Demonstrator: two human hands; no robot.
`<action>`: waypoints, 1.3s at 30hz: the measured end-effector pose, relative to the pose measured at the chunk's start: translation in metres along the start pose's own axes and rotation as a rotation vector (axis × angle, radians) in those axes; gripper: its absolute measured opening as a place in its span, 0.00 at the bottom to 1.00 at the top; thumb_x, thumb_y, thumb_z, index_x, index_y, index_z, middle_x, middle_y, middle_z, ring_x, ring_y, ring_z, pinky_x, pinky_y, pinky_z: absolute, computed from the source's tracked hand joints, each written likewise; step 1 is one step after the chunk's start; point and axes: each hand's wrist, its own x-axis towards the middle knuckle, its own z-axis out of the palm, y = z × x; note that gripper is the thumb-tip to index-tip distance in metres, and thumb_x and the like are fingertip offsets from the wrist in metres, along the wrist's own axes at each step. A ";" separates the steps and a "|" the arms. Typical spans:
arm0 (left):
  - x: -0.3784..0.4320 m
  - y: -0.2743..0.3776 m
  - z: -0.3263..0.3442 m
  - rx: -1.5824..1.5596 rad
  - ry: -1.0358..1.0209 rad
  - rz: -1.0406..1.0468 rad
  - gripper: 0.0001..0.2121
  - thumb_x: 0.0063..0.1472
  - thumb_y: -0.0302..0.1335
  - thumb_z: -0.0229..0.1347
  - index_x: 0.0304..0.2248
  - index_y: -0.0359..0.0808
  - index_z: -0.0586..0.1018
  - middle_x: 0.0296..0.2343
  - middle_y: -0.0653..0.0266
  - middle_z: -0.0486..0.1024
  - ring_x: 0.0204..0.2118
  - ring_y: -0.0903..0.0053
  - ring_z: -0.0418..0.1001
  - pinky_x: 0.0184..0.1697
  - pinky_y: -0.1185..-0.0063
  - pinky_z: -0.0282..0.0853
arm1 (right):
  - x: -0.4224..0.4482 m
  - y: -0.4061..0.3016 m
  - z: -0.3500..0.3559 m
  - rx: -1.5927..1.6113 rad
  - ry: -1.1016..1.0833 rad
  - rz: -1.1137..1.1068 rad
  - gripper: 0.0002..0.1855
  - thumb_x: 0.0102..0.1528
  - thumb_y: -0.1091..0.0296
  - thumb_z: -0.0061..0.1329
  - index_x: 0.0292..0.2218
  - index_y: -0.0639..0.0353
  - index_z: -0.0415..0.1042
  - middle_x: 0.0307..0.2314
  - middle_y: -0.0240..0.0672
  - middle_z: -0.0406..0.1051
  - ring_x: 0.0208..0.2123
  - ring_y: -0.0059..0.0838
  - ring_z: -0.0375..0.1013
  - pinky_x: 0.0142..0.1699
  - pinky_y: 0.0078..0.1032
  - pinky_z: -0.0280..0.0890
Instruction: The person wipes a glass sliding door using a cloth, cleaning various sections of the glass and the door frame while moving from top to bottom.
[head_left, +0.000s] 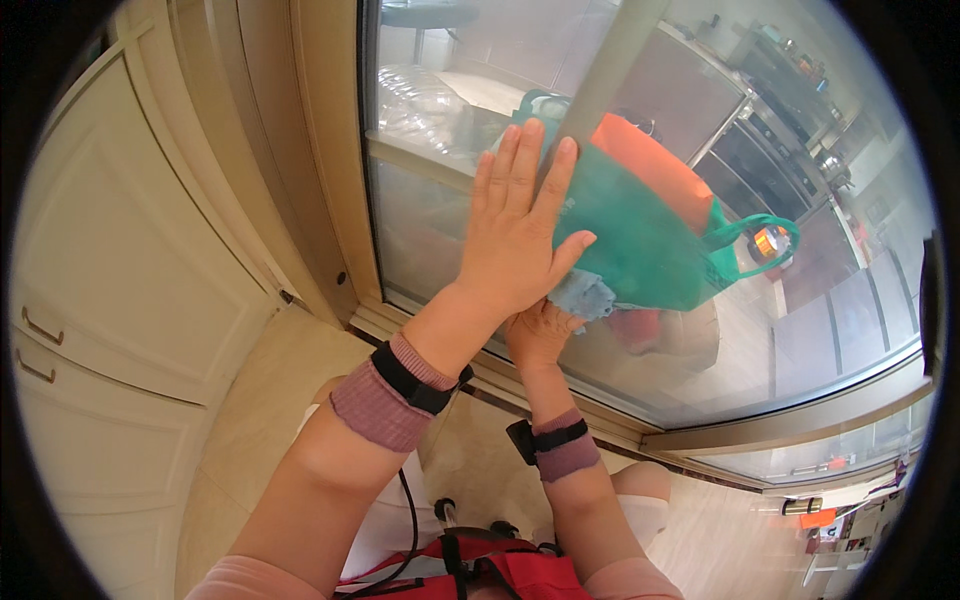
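Note:
My left hand (514, 225) lies palm-on against a glass door pane (427, 217), its fingers spread and pointing up, with nothing held. Just below it, partly hidden by my left wrist, my right hand (541, 330) holds a crumpled light-blue cloth (583, 294) at the glass. Behind the pane hangs or stands a green bag (637, 240) with an orange-red item (652, 161) showing at its top. Both my wrists carry black straps over mauve cuffs.
White cabinet doors (135, 247) with metal handles stand at the left, beside the beige door frame (330, 150). Through the glass a large clear plastic bottle (420, 109), an oven (765, 165) and a kettle (832, 169) show. The frame's bottom rail (615, 424) runs along the floor.

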 end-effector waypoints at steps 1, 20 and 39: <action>-0.001 -0.001 0.000 0.002 -0.004 0.008 0.41 0.56 0.43 0.56 0.63 0.38 0.48 0.63 0.45 0.37 0.65 0.48 0.37 0.63 0.54 0.37 | -0.003 -0.004 0.004 0.006 -0.003 -0.002 0.24 0.55 0.52 0.44 0.49 0.57 0.69 0.55 0.43 0.57 0.61 0.54 0.45 0.57 0.69 0.33; -0.001 -0.003 0.022 0.134 -0.008 0.025 0.44 0.58 0.45 0.54 0.63 0.33 0.42 0.62 0.37 0.31 0.65 0.46 0.29 0.63 0.54 0.29 | -0.032 0.135 -0.056 -0.104 0.077 -0.174 0.23 0.41 0.54 0.57 0.39 0.53 0.76 0.44 0.36 0.69 0.46 0.44 0.65 0.57 0.53 0.51; 0.001 -0.001 0.029 0.193 0.046 0.076 0.46 0.60 0.49 0.51 0.62 0.30 0.37 0.61 0.36 0.28 0.65 0.46 0.25 0.63 0.55 0.25 | -0.093 0.392 -0.085 0.334 0.799 0.777 0.39 0.62 0.48 0.37 0.58 0.77 0.44 0.58 0.62 0.46 0.58 0.53 0.52 0.63 0.41 0.45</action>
